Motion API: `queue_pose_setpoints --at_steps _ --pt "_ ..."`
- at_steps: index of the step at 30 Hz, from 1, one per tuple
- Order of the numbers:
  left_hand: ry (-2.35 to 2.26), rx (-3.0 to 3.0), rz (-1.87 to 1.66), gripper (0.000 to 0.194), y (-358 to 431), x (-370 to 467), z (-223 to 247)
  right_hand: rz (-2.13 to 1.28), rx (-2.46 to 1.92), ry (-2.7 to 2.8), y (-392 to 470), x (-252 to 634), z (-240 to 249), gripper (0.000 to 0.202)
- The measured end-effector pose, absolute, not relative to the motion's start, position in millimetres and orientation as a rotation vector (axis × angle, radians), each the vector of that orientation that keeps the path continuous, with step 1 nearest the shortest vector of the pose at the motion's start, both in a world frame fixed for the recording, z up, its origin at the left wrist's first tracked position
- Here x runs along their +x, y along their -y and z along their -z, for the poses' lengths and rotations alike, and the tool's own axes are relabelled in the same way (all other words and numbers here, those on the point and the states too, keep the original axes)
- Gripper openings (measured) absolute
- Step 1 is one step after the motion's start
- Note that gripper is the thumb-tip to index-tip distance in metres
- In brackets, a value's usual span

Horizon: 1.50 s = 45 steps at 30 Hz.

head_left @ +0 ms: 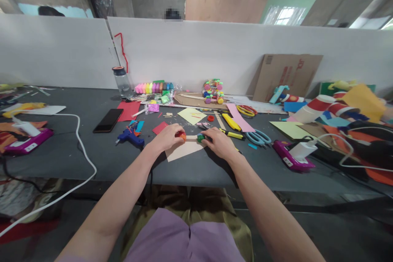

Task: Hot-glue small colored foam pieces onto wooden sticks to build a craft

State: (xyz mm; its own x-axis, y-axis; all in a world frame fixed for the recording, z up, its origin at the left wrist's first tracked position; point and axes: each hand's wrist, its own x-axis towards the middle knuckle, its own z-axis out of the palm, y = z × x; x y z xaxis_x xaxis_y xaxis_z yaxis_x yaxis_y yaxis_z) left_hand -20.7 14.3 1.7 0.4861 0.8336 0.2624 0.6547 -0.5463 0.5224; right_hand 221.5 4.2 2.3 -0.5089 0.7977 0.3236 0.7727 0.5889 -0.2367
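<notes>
My left hand [170, 136] has its fingers closed on an orange round piece [183, 136]. My right hand [217, 142] pinches a green round piece [200, 137], with a bluish bit at its top. A short pale stick [192, 138] runs level between the two pieces and seems to join them. Both hands are over a cream sheet of paper [184, 151] near the table's front edge. Red paper [159, 127] lies just beyond my left hand, and a yellow-handled tool [233, 134] is beside my right hand.
A blue glue gun [130, 137] and a phone [108, 120] lie to the left. On the right are blue-handled scissors [259, 137], a yellow cutter [231, 122] and a purple power strip [293, 157]. A bottle [123, 82] and small colorful wheeled models [213, 91] stand behind.
</notes>
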Motion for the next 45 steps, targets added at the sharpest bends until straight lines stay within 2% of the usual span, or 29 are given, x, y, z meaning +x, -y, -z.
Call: queue_pose_setpoints --at_steps 14,45 --pt "-1.257 2.401 -0.741 0.02 -16.3 -18.9 2.6 -0.008 -1.211 2.425 -6.9 224.4 1.0 0.024" --pt "-1.265 2.342 -0.774 0.02 -17.1 -16.0 4.1 -0.141 -1.203 2.377 -11.5 226.6 3.0 0.024"
